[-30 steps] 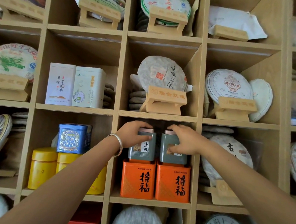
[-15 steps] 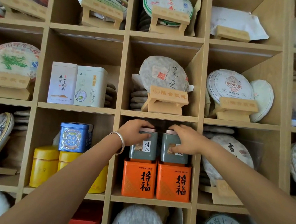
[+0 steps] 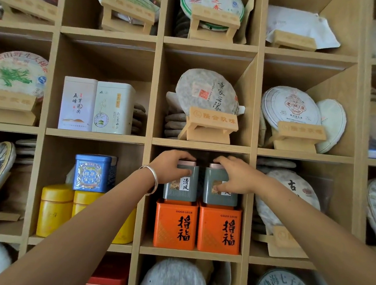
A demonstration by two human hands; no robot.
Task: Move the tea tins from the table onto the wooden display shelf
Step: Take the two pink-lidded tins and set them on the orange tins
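Under the left hand's fingers [image 3: 186, 160] stands the left grey tin [image 3: 181, 185], upright; the left hand [image 3: 168, 167] grips it, fingers curled over the lid, thumb on its front face. Just beside it, the right hand [image 3: 234, 176] holds the right grey tin [image 3: 220, 189] likewise, fingers [image 3: 221, 160] over the lid, thumb low on the label. The two tins stand close together, a narrow gap between them. Directly below the fingers, each grey tin rests on an orange tin [image 3: 175, 225], [image 3: 219, 229], all four sharing one compartment of the wooden display shelf [image 3: 200, 146]. A silver bangle [image 3: 152, 179] circles the left wrist. Left of the fingers, the neighbouring compartment holds a blue tin [image 3: 93, 172] upon two yellow canisters [image 3: 55, 210]. Above the fingers, a wrapped tea cake [image 3: 206, 92] leans on a wooden stand [image 3: 211, 126].
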